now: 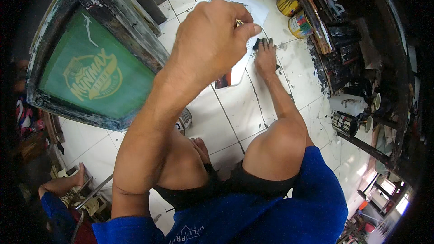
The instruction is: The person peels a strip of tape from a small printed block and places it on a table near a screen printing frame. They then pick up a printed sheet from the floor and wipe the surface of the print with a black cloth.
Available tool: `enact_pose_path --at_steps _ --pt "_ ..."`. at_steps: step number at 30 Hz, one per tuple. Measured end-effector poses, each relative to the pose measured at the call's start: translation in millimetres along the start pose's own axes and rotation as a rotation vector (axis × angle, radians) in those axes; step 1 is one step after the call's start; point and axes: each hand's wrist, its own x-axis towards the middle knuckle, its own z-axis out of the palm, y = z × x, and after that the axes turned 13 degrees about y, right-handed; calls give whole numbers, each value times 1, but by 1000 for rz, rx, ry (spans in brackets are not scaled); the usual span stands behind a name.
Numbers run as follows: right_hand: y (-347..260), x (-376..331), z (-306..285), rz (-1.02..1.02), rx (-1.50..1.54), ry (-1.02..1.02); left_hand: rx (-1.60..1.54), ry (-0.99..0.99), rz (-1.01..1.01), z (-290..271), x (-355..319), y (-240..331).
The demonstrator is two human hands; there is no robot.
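My left hand is raised in front of me, its thumb and index finger closed in a pinch. A small yellowish bit shows between them, too small to name. Lower down, white sheets of paper lie on the tiled floor, partly hidden by this hand. A dark reddish printed piece peeks out at the near edge of the paper. My right hand reaches down to the floor right of the sheets, fingers stretched and apart. Under and beside its fingertips is a small black thing, mostly covered.
A framed printing screen with green mesh leans at the left. Paint cans and a dark wooden shelf line the right side, with a white plastic container. Another person's leg shows at lower left.
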Motion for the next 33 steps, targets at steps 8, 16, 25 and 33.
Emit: enact_pose_path --at_steps 8,16,25,33 --pt "17 13 7 40 -3 74 50 -37 -40 3 6 0" --pt "18 -102 -27 24 108 -179 48 -28 0 17 10 -3" --pt "47 -142 -42 116 98 -2 55 -32 -28 8 10 -6" --pt "23 -180 -47 54 303 -110 5 8 95 7 6 -7"
